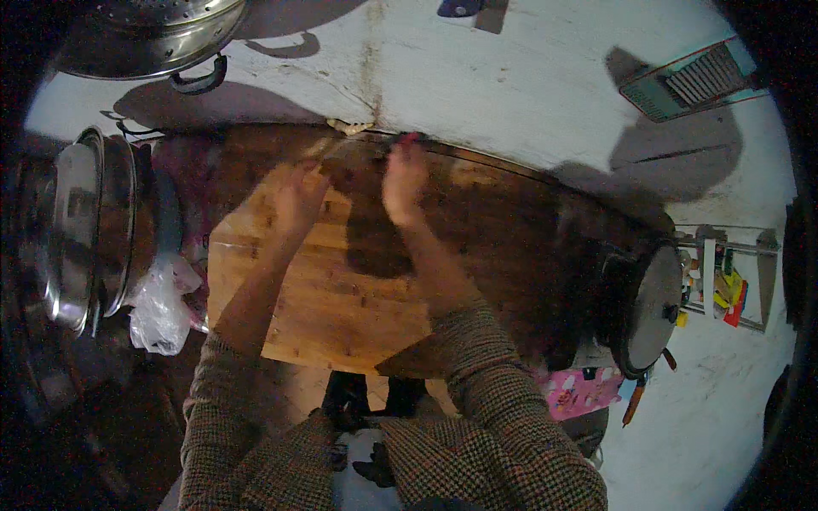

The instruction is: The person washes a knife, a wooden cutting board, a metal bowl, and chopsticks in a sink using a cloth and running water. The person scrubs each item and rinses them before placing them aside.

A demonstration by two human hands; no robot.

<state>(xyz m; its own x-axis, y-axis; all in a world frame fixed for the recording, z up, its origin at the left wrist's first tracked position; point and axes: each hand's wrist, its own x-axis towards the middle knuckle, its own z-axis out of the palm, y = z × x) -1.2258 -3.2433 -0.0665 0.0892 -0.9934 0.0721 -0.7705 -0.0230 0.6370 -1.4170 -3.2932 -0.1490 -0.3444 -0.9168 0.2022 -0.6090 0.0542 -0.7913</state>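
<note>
A large wooden board (345, 313) lies before me on a dark wooden surface. Above its far left part is my left hand (300, 195), blurred, with fingers bent; whether anything lies in them I cannot tell. My right hand (406, 182) reaches farther, past the board's far side towards the wall. A small red and dark patch shows at its fingertips, too blurred to name or to tell if it is held. Between the hands the surface is in shadow. Just beyond them, a pale yellow ridged object (349, 126) sits at the wall's foot.
Steel pots stand at the left (80, 230) and upper left (192, 45), near a clear plastic bag (163, 313). A lidded pan (652, 313) is at the right, by a wall rack (709, 274). A green slotted plastic holder (690, 80) is on the white wall (524, 83).
</note>
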